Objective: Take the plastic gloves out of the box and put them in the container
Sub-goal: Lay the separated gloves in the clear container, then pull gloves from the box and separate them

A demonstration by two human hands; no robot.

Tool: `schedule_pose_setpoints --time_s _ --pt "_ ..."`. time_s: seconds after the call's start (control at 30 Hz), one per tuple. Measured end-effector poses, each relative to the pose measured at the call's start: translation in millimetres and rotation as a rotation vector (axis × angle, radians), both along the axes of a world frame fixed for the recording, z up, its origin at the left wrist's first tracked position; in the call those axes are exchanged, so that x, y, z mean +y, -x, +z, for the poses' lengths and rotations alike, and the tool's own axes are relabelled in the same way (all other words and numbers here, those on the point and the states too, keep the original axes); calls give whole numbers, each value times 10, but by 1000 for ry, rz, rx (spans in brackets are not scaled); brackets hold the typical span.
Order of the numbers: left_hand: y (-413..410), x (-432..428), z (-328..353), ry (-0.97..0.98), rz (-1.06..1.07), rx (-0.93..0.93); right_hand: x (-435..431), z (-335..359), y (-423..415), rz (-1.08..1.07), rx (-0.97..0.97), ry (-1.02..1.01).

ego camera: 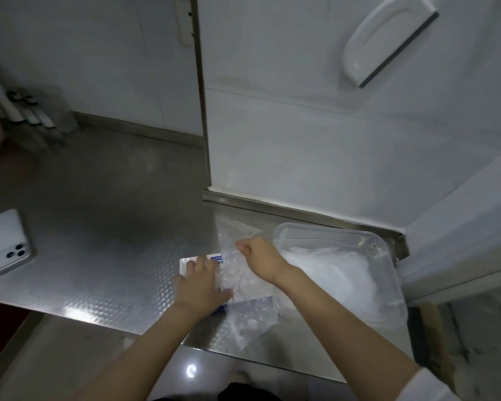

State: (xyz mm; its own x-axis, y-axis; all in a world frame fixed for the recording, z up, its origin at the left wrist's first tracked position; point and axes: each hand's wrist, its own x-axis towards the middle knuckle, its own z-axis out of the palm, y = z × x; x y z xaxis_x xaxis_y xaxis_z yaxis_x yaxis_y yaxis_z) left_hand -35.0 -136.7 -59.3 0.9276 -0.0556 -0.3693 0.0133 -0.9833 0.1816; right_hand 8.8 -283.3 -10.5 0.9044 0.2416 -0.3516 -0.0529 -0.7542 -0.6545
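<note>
A left hand (201,282) lies flat on a small box (190,263). The fingers are spread out and straight, and they press the box down on the shiny metal counter (113,227). The box is white with a blue label, and most of it is hidden under the hand.

The right hand (258,256) is just beside the left one, a little farther back. Its fingers and thumb are curled and pinch a clear plastic glove (232,241). The glove is thin and see-through. It stretches from the pinching fingers back toward the wall and also down toward the box. More clear plastic (249,322) hangs out at the near side of the box and reaches to the front edge of the counter. It may be part of the same glove, but it is too blurry to be sure.

A clear container (382,247) sits on the counter to the right of the box, right next to it. A white pile of gloves (336,273) is already in the container. The right arm reaches across its near corner.

Far to the left, well apart from the box, a white phone (8,244) lies with its back facing up. Behind the counter is a white wall (301,125). A white handle (388,41) is on it, high up on the right.
</note>
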Motion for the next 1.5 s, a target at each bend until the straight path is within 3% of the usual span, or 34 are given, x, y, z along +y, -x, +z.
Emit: schedule_pose_setpoints --time_s 0.17,0.27,0.37,0.43,0.53,0.63,0.7,0.87,1.1,1.33,1.5 --pt "-53 -11 -28 -27 -14 -19 -142 244 -82 -106 -163 -109" --pt "-60 -25 0 -44 -19 5 -219 430 -104 -274 -371 -264" --pt "-115 -21 51 12 -8 68 -336 546 -98 -359 -421 -405" --pt "-181 -41 112 249 36 17 -452 588 -49 -351 -385 -434" --pt "-254 -133 316 777 260 -45 -599 614 72 -318 -299 -492" --pt "-259 -328 605 1299 423 258 -690 627 197 -307 -206 -543" --pt "-240 -443 722 1475 377 349 -726 623 260 -336 -143 -587" --pt "-200 -601 806 1695 305 337 -809 583 322 -428 -110 -590" --pt "-234 -755 847 1411 350 130 -892 512 384 -450 -129 -565" --pt "-137 -705 757 1256 473 243 -1107 469 335 -632 -289 -622" --pt "-249 -503 598 1067 546 264 -1267 554 351 -567 -289 -617"
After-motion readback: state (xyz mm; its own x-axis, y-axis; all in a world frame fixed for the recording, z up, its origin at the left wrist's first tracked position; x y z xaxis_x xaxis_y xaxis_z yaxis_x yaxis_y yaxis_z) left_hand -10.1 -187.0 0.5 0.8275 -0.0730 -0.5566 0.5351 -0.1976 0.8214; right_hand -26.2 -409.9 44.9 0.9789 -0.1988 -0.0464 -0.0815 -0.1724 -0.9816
